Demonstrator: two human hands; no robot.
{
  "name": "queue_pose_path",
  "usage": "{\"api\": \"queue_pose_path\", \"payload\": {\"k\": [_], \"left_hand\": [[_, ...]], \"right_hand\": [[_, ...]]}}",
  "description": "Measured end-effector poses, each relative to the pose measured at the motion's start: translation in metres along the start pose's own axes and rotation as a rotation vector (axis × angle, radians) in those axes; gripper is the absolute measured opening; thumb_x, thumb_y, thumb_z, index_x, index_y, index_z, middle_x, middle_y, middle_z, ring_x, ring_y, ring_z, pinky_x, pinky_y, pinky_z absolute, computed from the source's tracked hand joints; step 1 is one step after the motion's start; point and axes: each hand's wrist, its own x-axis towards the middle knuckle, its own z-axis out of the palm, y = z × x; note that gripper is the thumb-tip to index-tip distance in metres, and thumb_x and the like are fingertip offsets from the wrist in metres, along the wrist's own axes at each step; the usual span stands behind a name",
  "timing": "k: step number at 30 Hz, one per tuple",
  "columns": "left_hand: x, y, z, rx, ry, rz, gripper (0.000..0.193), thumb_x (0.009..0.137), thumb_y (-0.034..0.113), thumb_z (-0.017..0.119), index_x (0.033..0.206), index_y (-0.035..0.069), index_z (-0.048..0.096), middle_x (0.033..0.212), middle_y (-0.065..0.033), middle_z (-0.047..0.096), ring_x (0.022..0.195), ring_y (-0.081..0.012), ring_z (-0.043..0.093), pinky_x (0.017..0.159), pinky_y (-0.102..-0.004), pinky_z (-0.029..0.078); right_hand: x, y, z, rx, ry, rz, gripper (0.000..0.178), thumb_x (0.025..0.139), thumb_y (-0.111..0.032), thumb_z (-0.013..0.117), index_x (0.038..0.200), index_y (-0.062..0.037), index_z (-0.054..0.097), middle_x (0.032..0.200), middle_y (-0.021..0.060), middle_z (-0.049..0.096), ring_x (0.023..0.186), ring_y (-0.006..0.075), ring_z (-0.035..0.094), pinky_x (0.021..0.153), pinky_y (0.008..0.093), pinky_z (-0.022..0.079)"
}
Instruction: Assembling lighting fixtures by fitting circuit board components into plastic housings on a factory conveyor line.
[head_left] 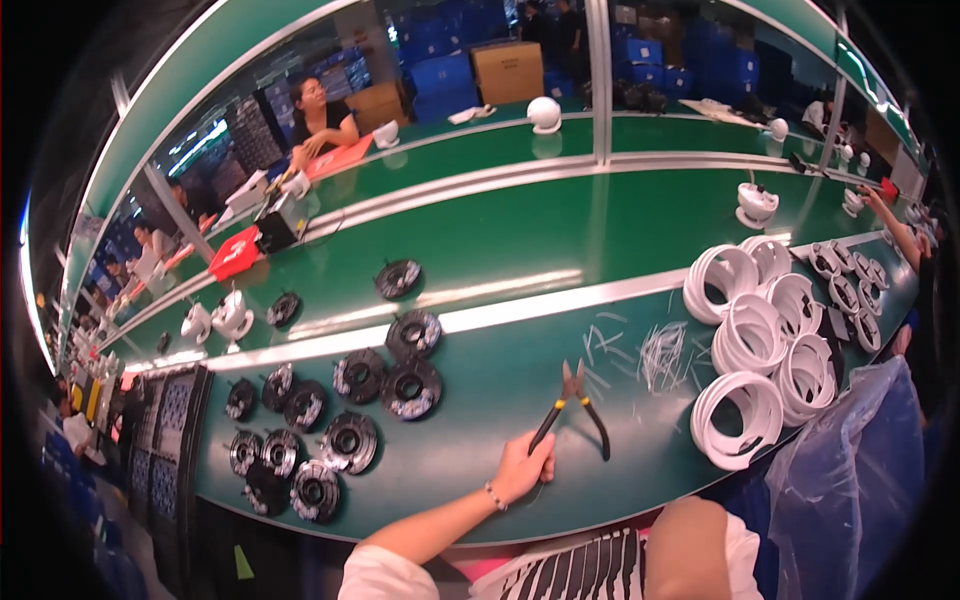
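Gripping the pliers [573,393] in the head view: the left hand [525,467] has its fingers closed around the left handle only, and the other handle stands free. Cutting jaws a little apart, pointing away from the body; tool held over the dark green worktable [475,400], nothing seen between the jaws. Bracelet [494,496] on the left wrist. Right hand: out of sight, its grip cannot be told. Just right of the pliers' jaws, a loose heap of thin, translucent strips [663,355], some scattered singly. Farther right of the pliers, stacked white rings [772,410]; nearer the body on that side, a clear plastic bag [840,480]. Left of the pliers, a group of black round units [355,440], most with open centres. Beyond the pliers, a green conveyor belt [620,225] carrying a white domed unit [757,205] to the right; far to the left beyond them, a seated person [325,125].
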Motion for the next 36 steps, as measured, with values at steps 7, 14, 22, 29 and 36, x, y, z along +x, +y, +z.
{"api": "queue_pose_path", "payload": {"k": [7,14,22,29,36], "left_hand": [[-0.009,-0.004,-0.005,0.018,-0.012,0.027,0.028,0.087,0.026,0.047,0.070,0.004,0.046,0.054,-0.0005,0.047,0.044,-0.0071,0.046,0.040,-0.0202,0.038],[-0.007,-0.010,-0.003,0.031,-0.013,0.036,0.028,0.087,0.026,0.045,0.069,0.004,0.045,0.055,-0.0002,0.047,0.044,-0.0064,0.046,0.040,-0.0204,0.039],[0.005,0.002,0.000,0.023,-0.013,0.002,0.028,0.087,0.026,0.046,0.069,0.005,0.045,0.056,0.0000,0.047,0.045,-0.0067,0.045,0.041,-0.0205,0.039],[-0.007,-0.002,-0.007,0.100,-0.027,0.017,0.030,0.087,0.027,0.046,0.067,0.004,0.047,0.054,-0.0001,0.048,0.045,-0.0071,0.048,0.041,-0.0216,0.039],[-0.013,0.002,-0.007,-0.018,-0.104,-0.040,0.027,0.087,0.025,0.046,0.069,0.005,0.046,0.057,0.0006,0.047,0.048,-0.0058,0.047,0.044,-0.0199,0.041]], "right_hand": [[-0.040,0.006,0.015,0.298,0.117,-0.267,0.032,0.087,-0.022,0.037,0.093,0.0041,0.053,0.092,0.0102,0.058,0.081,0.0226,0.054,0.080,0.0381,0.039],[-0.043,0.009,0.055,0.594,0.186,-0.511,0.033,0.086,-0.024,0.039,0.095,0.0038,0.053,0.095,0.0124,0.057,0.086,0.0249,0.053,0.082,0.0397,0.038],[-0.018,-0.013,0.113,0.824,0.239,-0.706,0.035,0.084,-0.027,0.041,0.098,0.0034,0.053,0.099,0.0149,0.055,0.091,0.0275,0.050,0.085,0.0416,0.036],[0.039,-0.043,0.156,0.977,0.546,-1.051,0.037,0.083,-0.029,0.043,0.100,0.0031,0.053,0.102,0.0171,0.054,0.096,0.0298,0.049,0.087,0.0432,0.034],[0.081,-0.087,0.167,1.170,0.707,-1.440,0.040,0.082,-0.030,0.045,0.103,0.0028,0.053,0.105,0.0193,0.053,0.101,0.0321,0.047,0.089,0.0448,0.033]]}}
